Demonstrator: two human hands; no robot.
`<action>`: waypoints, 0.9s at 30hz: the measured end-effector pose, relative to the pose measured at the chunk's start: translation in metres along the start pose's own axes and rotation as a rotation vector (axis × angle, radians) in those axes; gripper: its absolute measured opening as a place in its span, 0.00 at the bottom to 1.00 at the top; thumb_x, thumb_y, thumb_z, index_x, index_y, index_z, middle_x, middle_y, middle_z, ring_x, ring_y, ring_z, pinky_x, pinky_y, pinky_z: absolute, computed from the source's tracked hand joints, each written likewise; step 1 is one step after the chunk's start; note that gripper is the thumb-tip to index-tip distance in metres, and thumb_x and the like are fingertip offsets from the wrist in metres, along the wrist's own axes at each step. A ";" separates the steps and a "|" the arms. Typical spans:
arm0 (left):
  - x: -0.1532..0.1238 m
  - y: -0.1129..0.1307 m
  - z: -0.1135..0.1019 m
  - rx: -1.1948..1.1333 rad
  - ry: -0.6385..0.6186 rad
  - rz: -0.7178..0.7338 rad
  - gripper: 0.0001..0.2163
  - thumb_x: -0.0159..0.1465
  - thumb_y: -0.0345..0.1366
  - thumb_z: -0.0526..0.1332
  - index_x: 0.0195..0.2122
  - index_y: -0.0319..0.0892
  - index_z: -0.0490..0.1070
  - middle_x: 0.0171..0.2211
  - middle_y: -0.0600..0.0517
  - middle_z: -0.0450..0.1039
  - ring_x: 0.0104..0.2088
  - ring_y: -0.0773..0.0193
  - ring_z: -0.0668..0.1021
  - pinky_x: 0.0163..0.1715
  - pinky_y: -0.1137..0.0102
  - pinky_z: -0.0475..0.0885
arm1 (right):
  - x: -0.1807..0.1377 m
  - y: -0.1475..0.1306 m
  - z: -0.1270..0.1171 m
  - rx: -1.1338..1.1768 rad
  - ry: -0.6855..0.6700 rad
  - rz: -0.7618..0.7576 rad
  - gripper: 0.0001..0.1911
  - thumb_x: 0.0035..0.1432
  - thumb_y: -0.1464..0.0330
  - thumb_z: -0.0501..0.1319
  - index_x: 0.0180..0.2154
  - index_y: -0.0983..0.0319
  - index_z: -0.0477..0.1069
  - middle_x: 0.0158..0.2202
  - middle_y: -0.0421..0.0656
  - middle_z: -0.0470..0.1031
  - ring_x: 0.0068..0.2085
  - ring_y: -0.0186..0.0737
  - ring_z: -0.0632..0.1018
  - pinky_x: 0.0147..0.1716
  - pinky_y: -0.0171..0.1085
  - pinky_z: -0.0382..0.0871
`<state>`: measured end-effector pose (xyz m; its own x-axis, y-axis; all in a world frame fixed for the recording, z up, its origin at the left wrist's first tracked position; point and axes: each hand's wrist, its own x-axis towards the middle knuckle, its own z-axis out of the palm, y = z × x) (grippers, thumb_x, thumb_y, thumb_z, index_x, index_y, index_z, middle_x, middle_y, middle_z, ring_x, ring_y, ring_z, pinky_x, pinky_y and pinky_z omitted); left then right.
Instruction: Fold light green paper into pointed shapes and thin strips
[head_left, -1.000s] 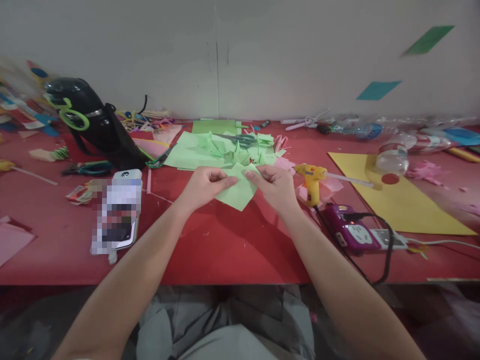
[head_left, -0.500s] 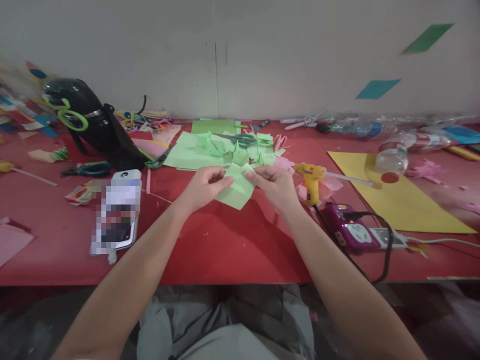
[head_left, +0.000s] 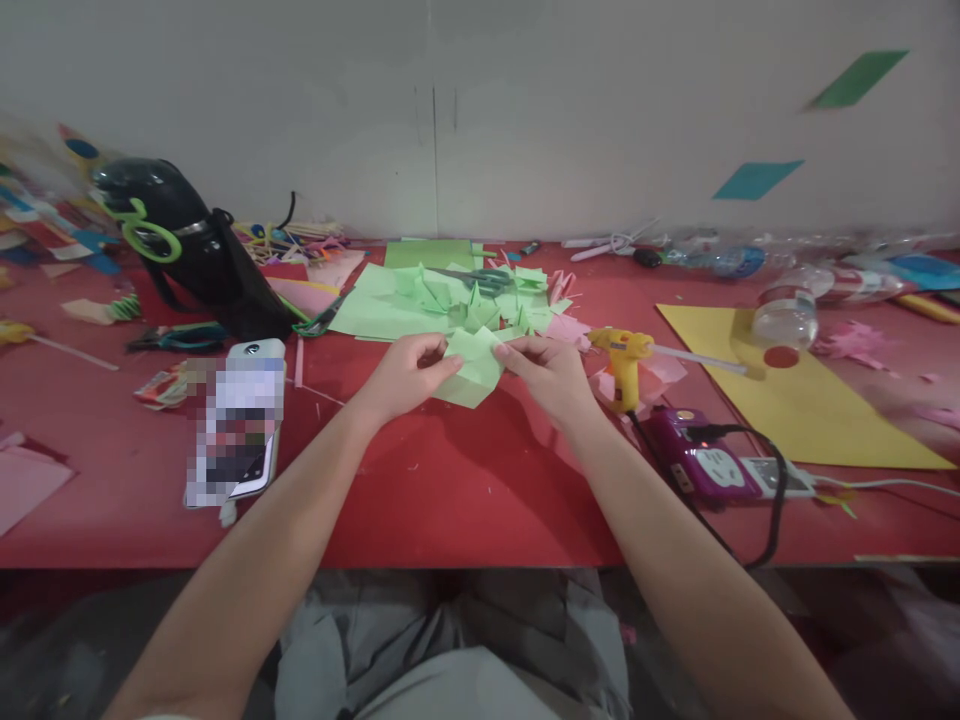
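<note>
Over the red table [head_left: 450, 490] I hold a light green paper piece [head_left: 471, 366] between both hands. My left hand [head_left: 405, 375] pinches its left edge with fingers curled. My right hand [head_left: 551, 375] pinches the right edge the same way. The paper is partly folded, its lower corner pointing toward me just above the tabletop. Right behind it lies a pile of folded green paper pieces [head_left: 480, 305] on a larger green sheet [head_left: 375, 305].
Grey scissors [head_left: 480, 277] rest on the green pile. A yellow glue gun [head_left: 626, 360], purple power strip [head_left: 705, 465] and yellow sheet [head_left: 810, 400] lie at my right. A phone [head_left: 236, 425], dark scissors [head_left: 176, 337] and a black bag [head_left: 195, 245] sit at my left.
The green paper has been folded smaller and drawn up between my fingers; its lower corner sits higher than before. Both hands stay in nearly the same place.
</note>
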<state>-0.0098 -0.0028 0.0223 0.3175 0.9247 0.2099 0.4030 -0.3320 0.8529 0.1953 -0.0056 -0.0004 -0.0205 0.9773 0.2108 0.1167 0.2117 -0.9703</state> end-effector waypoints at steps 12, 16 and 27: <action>-0.001 -0.001 0.006 -0.079 0.048 0.021 0.13 0.58 0.45 0.67 0.34 0.39 0.76 0.32 0.51 0.76 0.35 0.61 0.76 0.36 0.69 0.70 | -0.005 -0.011 0.003 -0.142 -0.011 -0.206 0.16 0.57 0.53 0.64 0.30 0.58 0.79 0.33 0.42 0.79 0.37 0.41 0.77 0.36 0.38 0.70; 0.000 -0.009 0.004 0.123 0.196 0.224 0.05 0.61 0.36 0.64 0.34 0.43 0.79 0.34 0.51 0.79 0.38 0.60 0.78 0.41 0.67 0.70 | -0.003 -0.007 0.004 -0.076 0.046 -0.102 0.23 0.57 0.45 0.60 0.35 0.58 0.79 0.38 0.45 0.80 0.39 0.42 0.79 0.33 0.37 0.71; 0.000 -0.010 0.003 0.537 0.270 0.391 0.18 0.56 0.25 0.62 0.45 0.51 0.78 0.58 0.51 0.71 0.62 0.51 0.66 0.64 0.53 0.55 | -0.005 -0.011 0.008 0.249 -0.118 0.296 0.18 0.47 0.57 0.71 0.20 0.61 0.71 0.20 0.40 0.72 0.24 0.32 0.72 0.25 0.33 0.67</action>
<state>-0.0111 -0.0005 0.0119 0.3292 0.7100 0.6225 0.6923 -0.6298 0.3523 0.1858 -0.0131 0.0078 -0.1375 0.9870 -0.0831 -0.1088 -0.0985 -0.9892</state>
